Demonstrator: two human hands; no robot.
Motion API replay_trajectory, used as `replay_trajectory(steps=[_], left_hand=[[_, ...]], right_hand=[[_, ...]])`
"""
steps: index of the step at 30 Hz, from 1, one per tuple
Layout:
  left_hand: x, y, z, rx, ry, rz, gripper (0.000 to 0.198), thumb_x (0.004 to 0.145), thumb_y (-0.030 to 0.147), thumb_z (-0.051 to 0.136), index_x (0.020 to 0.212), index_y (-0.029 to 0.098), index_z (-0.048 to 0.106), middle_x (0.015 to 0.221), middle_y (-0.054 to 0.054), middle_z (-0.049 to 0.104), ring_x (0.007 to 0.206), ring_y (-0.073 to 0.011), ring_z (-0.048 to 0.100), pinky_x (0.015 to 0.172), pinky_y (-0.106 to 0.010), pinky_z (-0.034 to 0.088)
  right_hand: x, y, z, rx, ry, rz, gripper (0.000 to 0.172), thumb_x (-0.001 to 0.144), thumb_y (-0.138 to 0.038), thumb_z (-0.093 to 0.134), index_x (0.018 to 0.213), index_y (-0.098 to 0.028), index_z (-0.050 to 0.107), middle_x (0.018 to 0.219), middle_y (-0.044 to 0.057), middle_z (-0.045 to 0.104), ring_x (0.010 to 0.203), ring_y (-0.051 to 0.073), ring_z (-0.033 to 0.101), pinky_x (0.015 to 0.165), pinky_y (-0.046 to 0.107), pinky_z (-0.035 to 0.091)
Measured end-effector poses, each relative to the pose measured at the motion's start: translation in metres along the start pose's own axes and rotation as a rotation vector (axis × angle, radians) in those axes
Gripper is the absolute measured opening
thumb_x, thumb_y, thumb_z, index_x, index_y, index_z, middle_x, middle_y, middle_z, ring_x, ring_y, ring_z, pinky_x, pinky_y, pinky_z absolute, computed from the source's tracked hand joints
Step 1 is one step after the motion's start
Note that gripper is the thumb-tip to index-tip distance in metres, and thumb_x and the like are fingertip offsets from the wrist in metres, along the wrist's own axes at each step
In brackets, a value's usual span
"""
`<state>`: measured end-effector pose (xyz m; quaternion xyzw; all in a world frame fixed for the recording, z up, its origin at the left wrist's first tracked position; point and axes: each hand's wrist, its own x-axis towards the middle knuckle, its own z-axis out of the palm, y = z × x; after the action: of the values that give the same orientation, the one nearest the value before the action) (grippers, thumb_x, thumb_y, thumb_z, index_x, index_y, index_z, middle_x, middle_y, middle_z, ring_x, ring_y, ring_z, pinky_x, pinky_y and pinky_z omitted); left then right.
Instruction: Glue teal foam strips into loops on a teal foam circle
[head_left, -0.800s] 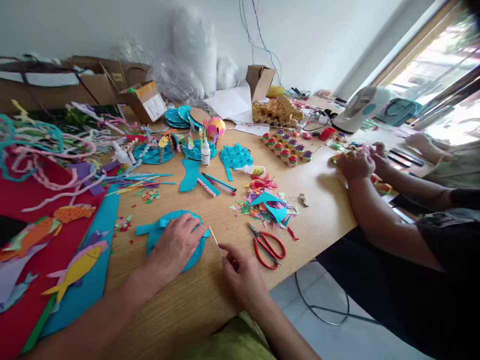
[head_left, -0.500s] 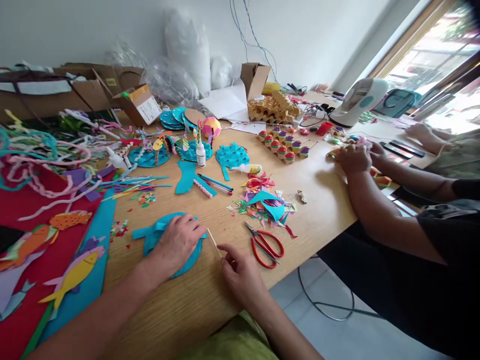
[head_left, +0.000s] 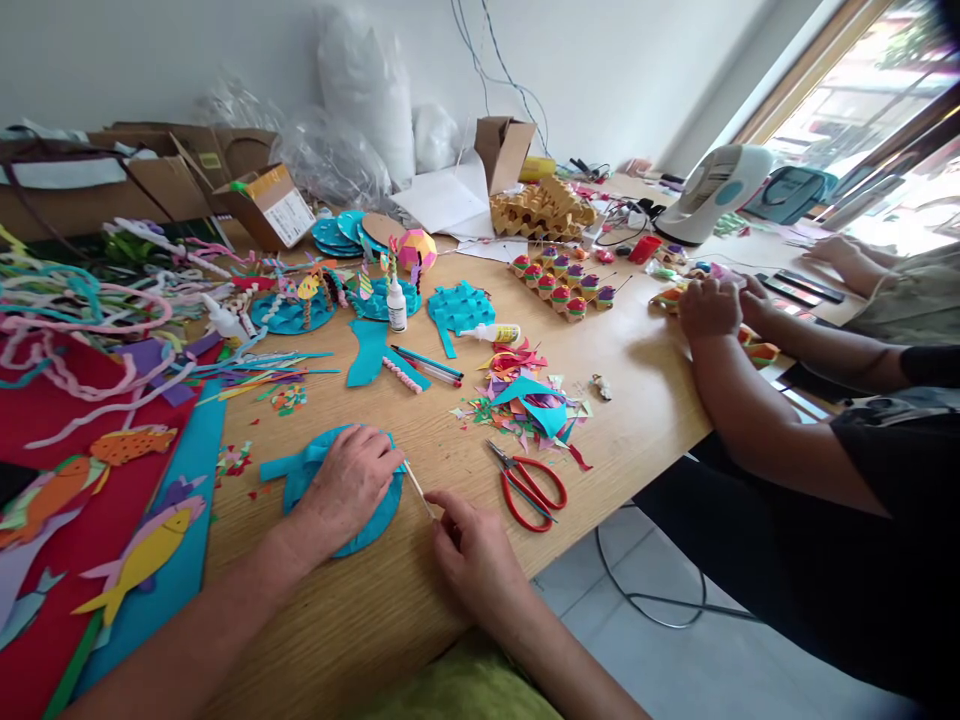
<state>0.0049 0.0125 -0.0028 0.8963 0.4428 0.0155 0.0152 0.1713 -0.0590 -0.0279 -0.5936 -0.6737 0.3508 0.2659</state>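
My left hand [head_left: 354,475] lies over a round blue paper disc [head_left: 379,525], its fingers bent together and pressing near the right rim. A blue strip [head_left: 279,467] sticks out from the disc's left side. Between thumb and forefinger my right hand [head_left: 469,540] pinches a thin pale stick [head_left: 415,483], whose far end meets the disc's edge by my left fingertips; whether it goes under the paper I cannot tell. Red-handled scissors [head_left: 529,487] lie slightly open to the right of my right hand.
Paper scraps [head_left: 536,400], a lying glue bottle [head_left: 493,332], an upright glue bottle [head_left: 397,303] and pens [head_left: 427,365] are beyond my hands. Paper fish [head_left: 142,560] and pipe cleaners [head_left: 97,320] cover the left. At right, a co-worker's hands [head_left: 712,310] work near painted egg-carton cups [head_left: 562,285].
My right hand and the stick have shifted slightly left and nearer to me against the disc. My left hand stays on the disc. The whole view has moved a little.
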Motion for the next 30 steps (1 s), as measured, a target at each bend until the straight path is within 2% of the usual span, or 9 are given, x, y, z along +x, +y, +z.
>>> replay_trajectory(steps=[7, 12, 20, 30], left_hand=[[0.000, -0.001, -0.001, 0.040, 0.005, 0.009, 0.008, 0.079, 0.015, 0.057, 0.083, 0.020, 0.062, 0.086, -0.004, 0.061, 0.090, -0.0234, 0.050, 0.088, -0.040, 0.036], [-0.001, 0.000, -0.001, 0.051, 0.000, -0.001, 0.008, 0.080, 0.015, 0.056, 0.082, 0.020, 0.062, 0.086, -0.005, 0.062, 0.091, -0.0244, 0.051, 0.091, -0.043, 0.035], [-0.004, 0.001, -0.004, 0.062, 0.012, 0.001, 0.009, 0.080, 0.014, 0.055, 0.083, 0.020, 0.061, 0.088, -0.004, 0.064, 0.096, -0.0255, 0.052, 0.096, -0.050, 0.031], [-0.002, 0.001, -0.003, 0.076, 0.030, 0.026, 0.011, 0.079, 0.011, 0.052, 0.081, 0.019, 0.060, 0.086, -0.006, 0.064, 0.095, -0.0270, 0.053, 0.095, -0.052, 0.031]], right_hand=[[0.001, -0.002, 0.003, -0.072, -0.015, -0.012, 0.039, 0.072, -0.009, 0.042, 0.103, -0.015, 0.064, 0.069, 0.003, 0.064, 0.059, 0.013, 0.055, 0.058, 0.022, 0.039], [0.001, -0.005, 0.004, -0.136, -0.031, -0.023, 0.038, 0.074, -0.009, 0.043, 0.106, -0.016, 0.063, 0.081, 0.005, 0.068, 0.068, 0.015, 0.059, 0.063, 0.023, 0.041], [0.000, -0.008, 0.008, -0.226, -0.072, -0.043, 0.038, 0.079, -0.010, 0.043, 0.112, -0.019, 0.060, 0.091, 0.006, 0.067, 0.079, 0.016, 0.062, 0.069, 0.022, 0.043], [0.001, -0.016, 0.008, -0.277, -0.135, -0.033, 0.038, 0.079, -0.009, 0.044, 0.113, -0.016, 0.059, 0.090, 0.008, 0.067, 0.078, 0.018, 0.063, 0.069, 0.023, 0.045]])
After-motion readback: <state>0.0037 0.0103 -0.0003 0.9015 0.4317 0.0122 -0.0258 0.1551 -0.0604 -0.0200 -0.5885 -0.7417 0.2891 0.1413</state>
